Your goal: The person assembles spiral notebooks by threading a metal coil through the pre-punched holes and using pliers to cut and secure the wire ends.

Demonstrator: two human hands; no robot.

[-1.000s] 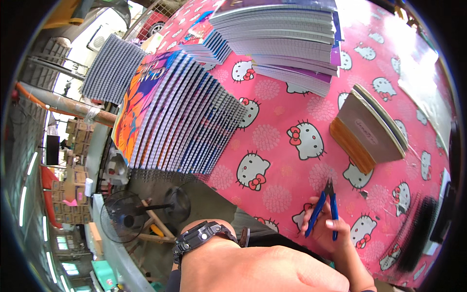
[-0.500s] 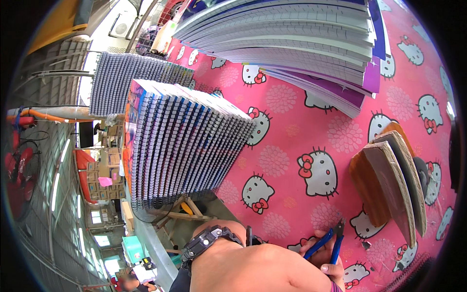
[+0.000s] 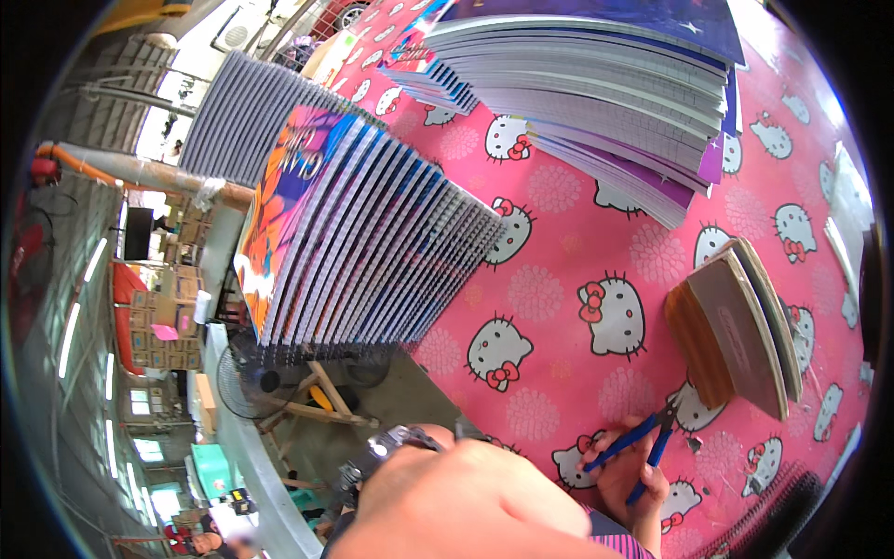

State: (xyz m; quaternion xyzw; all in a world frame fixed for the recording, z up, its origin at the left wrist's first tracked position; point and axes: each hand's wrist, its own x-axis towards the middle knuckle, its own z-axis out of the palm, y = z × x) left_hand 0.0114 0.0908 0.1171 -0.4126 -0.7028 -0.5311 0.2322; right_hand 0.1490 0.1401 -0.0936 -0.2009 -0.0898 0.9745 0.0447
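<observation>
Blue-handled cutting pliers lie in my right hand, its fingers around the spread handles. The dark jaws point up toward a brown wooden block with worn boards against it. My left hand looms large and smeared at the bottom of the view, very near the camera, a dark watch at its wrist; its fingers are hidden. Left of centre stands a thick row of spiral-bound books with colourful covers. Farther up is a tall stack of books with white page edges and purple covers.
A pink tablecloth with white cat faces covers the table. Another bound stack stands far left. Black wire coils lie at the lower right. Beyond the table's left edge are a fan, cartons and another person.
The view has shifted, showing more of the book covers. My left hand now looks larger and more blurred. The pliers have come nearer the wooden block, still in my right hand.
</observation>
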